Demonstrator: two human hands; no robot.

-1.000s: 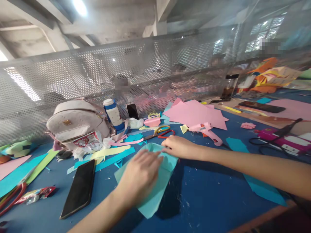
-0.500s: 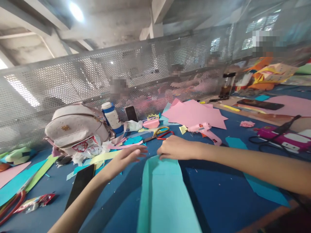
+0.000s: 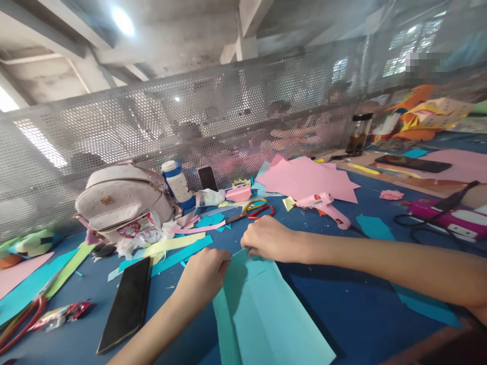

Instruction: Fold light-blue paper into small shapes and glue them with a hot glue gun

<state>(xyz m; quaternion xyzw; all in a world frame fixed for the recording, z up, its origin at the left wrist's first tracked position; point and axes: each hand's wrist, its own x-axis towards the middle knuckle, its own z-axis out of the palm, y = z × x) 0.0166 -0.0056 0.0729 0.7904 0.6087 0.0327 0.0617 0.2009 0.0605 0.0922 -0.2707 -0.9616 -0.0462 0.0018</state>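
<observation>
A folded sheet of turquoise paper stretches from the bottom of the view toward the middle of the table. My right hand is closed on its far edge, fingers curled over the top. At the paper's far left corner, my left hand is closed too, thumb and fingers pinching the edge. Just beyond my right hand lie scissors with yellow and red handles. A pink glue gun rests to the right of them. Left of my left forearm is a black phone.
A pale backpack, a white bottle and a second phone stand along the perforated metal panel. Pink card sheets lie behind the glue gun. Red-handled scissors are at the left, a purple device at the right.
My left hand has come from beside the paper onto its left corner and closed there. The paper has flattened and spread wider at the near end. My right hand keeps its hold.
</observation>
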